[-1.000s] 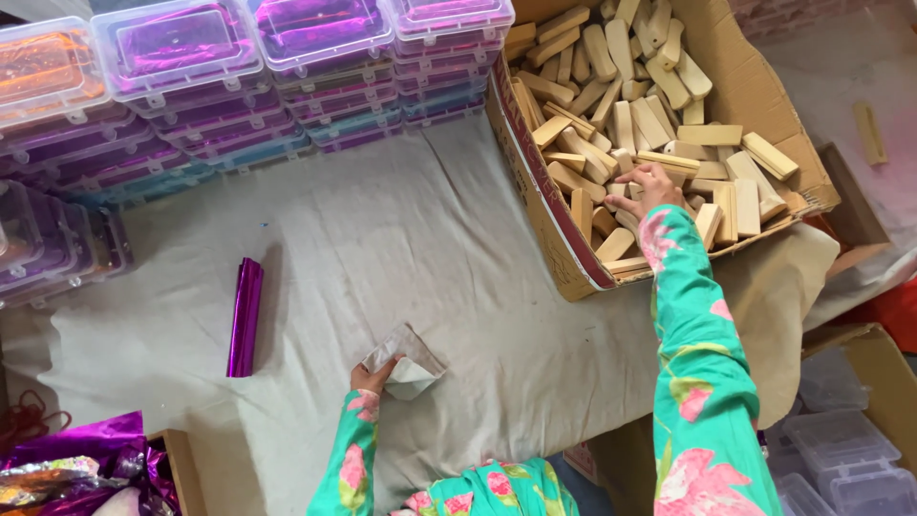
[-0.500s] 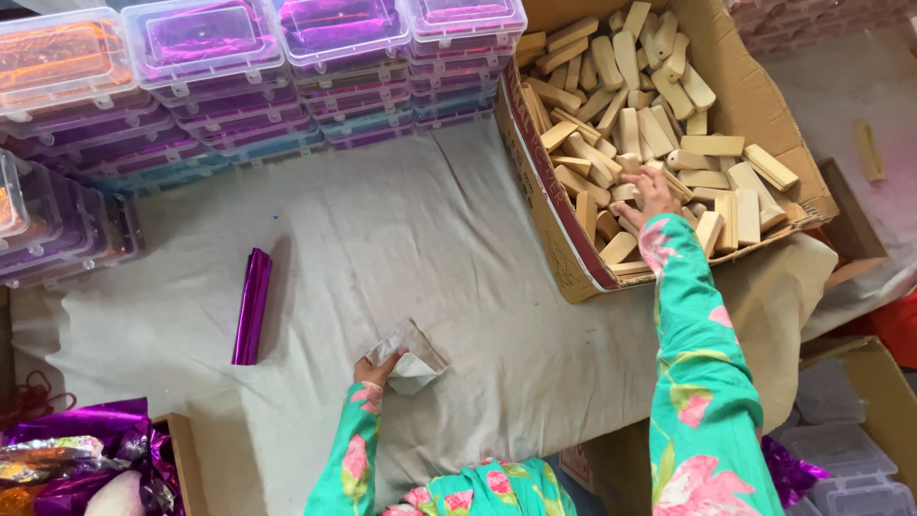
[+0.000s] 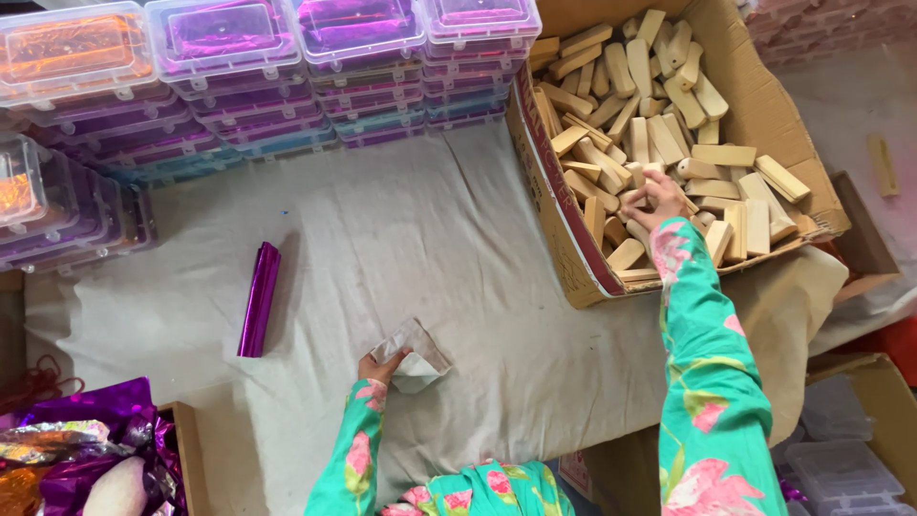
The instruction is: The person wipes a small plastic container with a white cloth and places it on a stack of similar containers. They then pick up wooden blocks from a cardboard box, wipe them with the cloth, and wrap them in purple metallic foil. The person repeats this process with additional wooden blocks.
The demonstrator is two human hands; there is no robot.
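My right hand point(image 3: 653, 196) reaches into a big cardboard box point(image 3: 764, 91) heaped with several pale wooden blocks point(image 3: 659, 105) and its fingers close around one block near the box's front. My left hand point(image 3: 379, 366) rests low on the grey cloth point(image 3: 420, 239) and pinches a crumpled whitish cloth rag point(image 3: 413, 352). Both arms wear green sleeves with pink flowers.
A shiny purple foil roll point(image 3: 259, 298) lies on the cloth to the left. Stacks of clear plastic cases point(image 3: 248, 67) holding purple and orange foil line the back and left. Purple foil scraps point(image 3: 86, 449) sit at bottom left, clear empty cases point(image 3: 841, 468) at bottom right.
My right hand has curled tighter around a block inside the box. My left hand keeps hold of the rag in about the same spot.
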